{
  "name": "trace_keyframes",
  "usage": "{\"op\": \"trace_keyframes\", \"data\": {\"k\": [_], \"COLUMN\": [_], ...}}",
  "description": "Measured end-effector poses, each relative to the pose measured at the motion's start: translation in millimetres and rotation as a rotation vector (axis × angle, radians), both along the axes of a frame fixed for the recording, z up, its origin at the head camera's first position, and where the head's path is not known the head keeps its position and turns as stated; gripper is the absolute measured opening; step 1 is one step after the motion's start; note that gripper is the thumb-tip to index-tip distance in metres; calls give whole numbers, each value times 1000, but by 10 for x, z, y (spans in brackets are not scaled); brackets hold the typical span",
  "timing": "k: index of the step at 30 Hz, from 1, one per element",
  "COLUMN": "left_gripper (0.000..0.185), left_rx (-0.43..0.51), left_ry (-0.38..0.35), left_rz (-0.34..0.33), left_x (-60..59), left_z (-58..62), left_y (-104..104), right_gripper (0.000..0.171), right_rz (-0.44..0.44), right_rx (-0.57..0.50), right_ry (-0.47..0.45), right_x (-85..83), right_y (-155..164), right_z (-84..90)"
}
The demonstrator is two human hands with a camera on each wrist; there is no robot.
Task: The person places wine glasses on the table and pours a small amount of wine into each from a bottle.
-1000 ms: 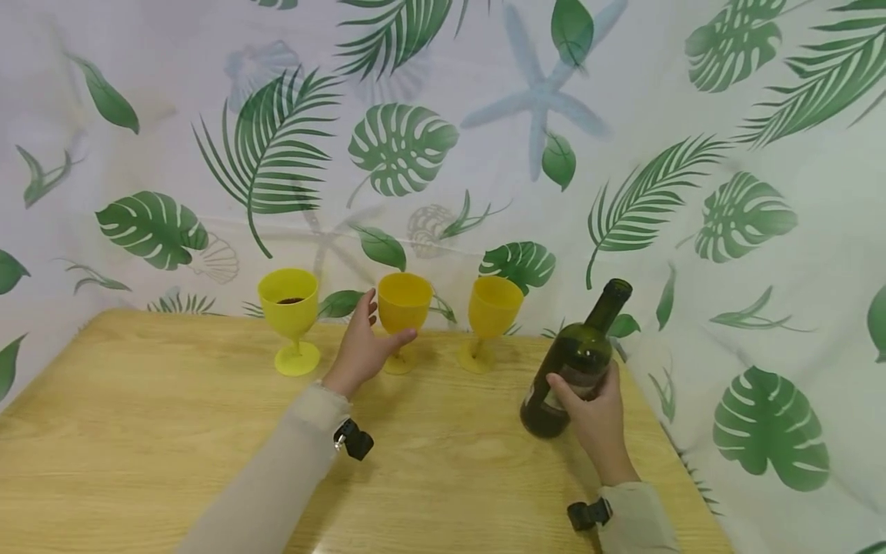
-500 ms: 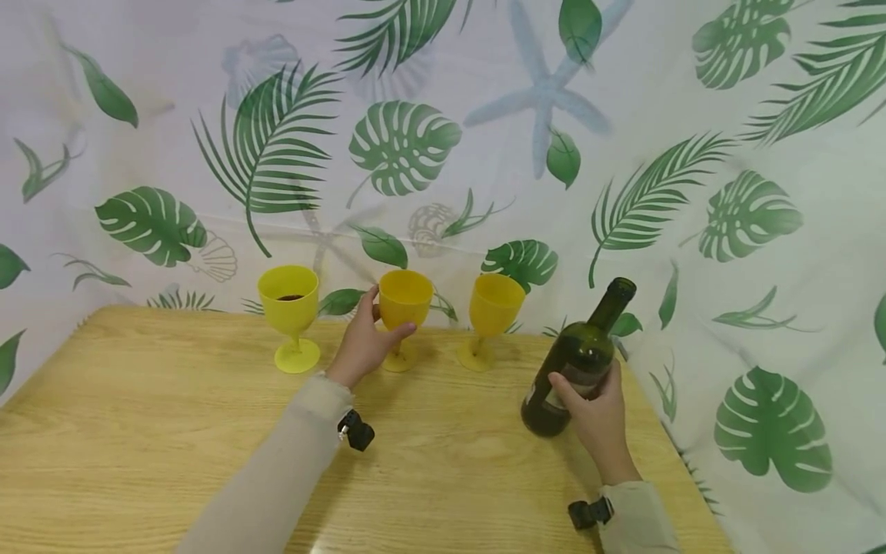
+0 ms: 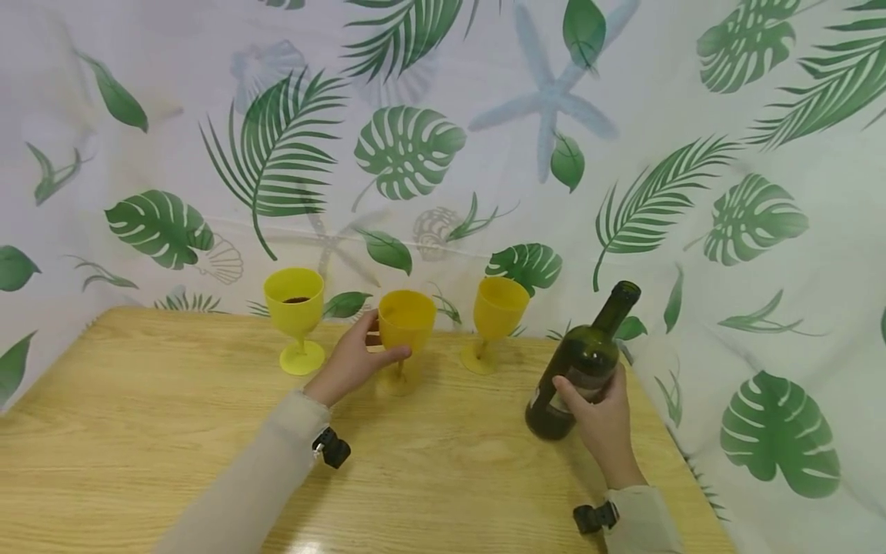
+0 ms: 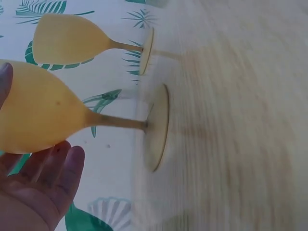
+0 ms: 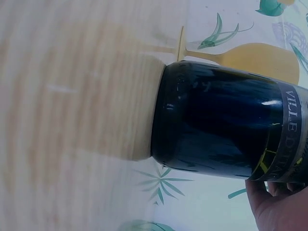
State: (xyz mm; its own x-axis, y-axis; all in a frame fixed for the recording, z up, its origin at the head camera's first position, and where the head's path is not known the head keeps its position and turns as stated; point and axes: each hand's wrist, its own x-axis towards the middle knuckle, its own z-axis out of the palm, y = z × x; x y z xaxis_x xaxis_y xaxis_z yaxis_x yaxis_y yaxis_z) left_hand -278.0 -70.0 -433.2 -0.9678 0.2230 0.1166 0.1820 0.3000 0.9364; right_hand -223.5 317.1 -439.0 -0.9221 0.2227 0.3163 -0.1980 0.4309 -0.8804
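My left hand [image 3: 353, 358] holds the bowl of the middle goblet [image 3: 407, 323], an orange-yellow one, with fingers behind it and the thumb across its front. In the left wrist view this goblet [image 4: 43, 108] has its round foot close over the tabletop. My right hand [image 3: 598, 419] grips a dark green wine bottle [image 3: 588, 350] around its label; the bottle leans to the right, and its neck has no cap. The right wrist view shows the bottle's base [image 5: 168, 115] near the table, with the label partly visible.
To the left stands a bright yellow goblet [image 3: 294, 312] with dark liquid inside. Another orange-yellow goblet [image 3: 500, 308] stands between the held goblet and the bottle. The wooden table [image 3: 443, 477] ends at a white leaf-printed cloth [image 3: 443, 69] behind and on the right.
My left hand has closed on the middle goblet and drawn it slightly toward me, out of line with the other two. My right hand and the bottle stay nearly where they were.
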Motion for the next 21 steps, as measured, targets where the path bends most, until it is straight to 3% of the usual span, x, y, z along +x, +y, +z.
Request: {"op": "trace_keyframes", "data": {"k": [5, 10, 16, 21], "left_gripper": [80, 78, 79, 78], "left_rx": [-44, -71, -78, -85], "left_ry": [26, 46, 39, 10], "left_rz": [-81, -202, -365, -441], "left_x": [142, 242, 344, 422], "left_z": [17, 46, 110, 153], "left_y": [-118, -246, -370, -481], "right_gripper": [68, 68, 69, 68], "right_rz": [-5, -5, 5, 17], "right_rx": [-1, 6, 1, -5], "right_ry": [10, 6, 3, 4], "right_x": [-15, -10, -6, -9], "right_y": [11, 26, 37, 21], "right_z": [-20, -15, -14, -18]}}
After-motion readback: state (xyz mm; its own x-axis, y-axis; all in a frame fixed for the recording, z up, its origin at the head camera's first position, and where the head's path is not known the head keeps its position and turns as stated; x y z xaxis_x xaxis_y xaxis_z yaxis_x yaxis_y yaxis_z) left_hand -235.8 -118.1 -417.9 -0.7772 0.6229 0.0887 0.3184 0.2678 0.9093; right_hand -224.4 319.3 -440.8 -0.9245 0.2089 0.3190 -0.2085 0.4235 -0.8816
